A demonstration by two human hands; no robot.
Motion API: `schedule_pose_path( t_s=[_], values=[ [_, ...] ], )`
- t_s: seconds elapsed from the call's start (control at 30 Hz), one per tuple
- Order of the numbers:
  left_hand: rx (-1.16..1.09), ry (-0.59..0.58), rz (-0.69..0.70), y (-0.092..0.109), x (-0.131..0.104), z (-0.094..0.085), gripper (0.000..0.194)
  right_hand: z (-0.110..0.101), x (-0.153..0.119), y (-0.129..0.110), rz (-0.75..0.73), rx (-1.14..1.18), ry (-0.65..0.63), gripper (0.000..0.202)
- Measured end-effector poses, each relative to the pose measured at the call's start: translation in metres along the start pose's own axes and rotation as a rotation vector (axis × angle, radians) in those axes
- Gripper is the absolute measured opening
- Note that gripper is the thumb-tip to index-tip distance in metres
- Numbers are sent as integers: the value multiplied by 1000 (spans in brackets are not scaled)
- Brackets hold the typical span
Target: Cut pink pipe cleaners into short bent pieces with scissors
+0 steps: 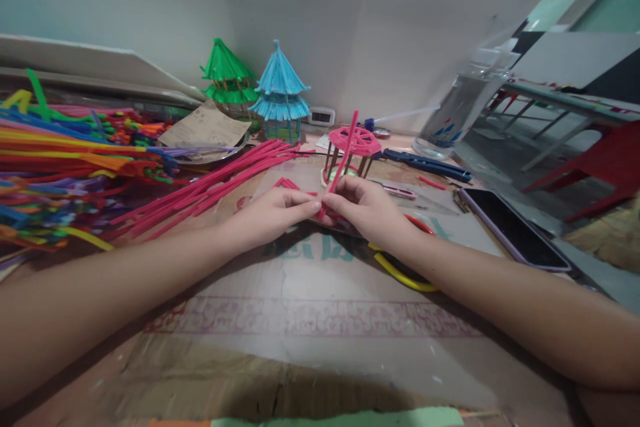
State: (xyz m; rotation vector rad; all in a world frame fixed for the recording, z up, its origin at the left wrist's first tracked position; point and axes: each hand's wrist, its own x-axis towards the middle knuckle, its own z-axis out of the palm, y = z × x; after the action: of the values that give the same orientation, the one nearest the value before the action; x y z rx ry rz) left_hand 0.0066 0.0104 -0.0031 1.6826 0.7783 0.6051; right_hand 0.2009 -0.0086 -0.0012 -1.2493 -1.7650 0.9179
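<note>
A pink pipe cleaner (345, 153) is pinched between the fingertips of both hands, its long end slanting upward. My left hand (280, 215) grips its lower end with thumb and forefinger. Close beside it, my right hand (364, 207) pinches the same piece. Just behind my hands stands a small pavilion model (367, 141) with a round pink spoked top on brown posts. Part of its base is hidden by my right hand. Short pink pieces (286, 183) lie behind my left hand, and scissors with yellow and red handles (405, 273) rest partly under my right forearm.
Long pink pipe cleaners (215, 187) and a multicoloured heap (65, 167) lie left. Green (225, 67) and blue (280, 87) pavilion models stand at the back. Right are blue-handled pliers (430, 165), a phone (515, 227) and a clear bottle (450, 113). A pink cutter (400, 192) lies behind my right hand.
</note>
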Motion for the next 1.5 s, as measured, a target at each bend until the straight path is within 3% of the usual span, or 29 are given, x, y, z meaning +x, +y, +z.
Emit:
schedule_pose_path(
  t_s=[0.17,0.47,0.8,0.93,1.13,1.33,1.5],
  values=[
    [-116,-2,-29,1,0,1,28,-1,0,0,-21,-21,23,22],
    [-31,-35,-3,1,0,3,29,-2,-1,-3,31,99,-4,20],
    [295,79,118,6,-8,7,19,-1,-3,-8,87,176,-56,23],
    [300,80,111,7,-8,7,17,0,-3,-7,93,199,-55,23],
    [303,84,83,5,-6,7,31,1,-4,-7,131,288,-91,21],
    [216,80,50,6,-6,6,29,1,-4,-9,100,240,-87,20],
    [187,110,31,6,-7,6,28,3,-4,-10,132,330,-113,16]
  ],
)
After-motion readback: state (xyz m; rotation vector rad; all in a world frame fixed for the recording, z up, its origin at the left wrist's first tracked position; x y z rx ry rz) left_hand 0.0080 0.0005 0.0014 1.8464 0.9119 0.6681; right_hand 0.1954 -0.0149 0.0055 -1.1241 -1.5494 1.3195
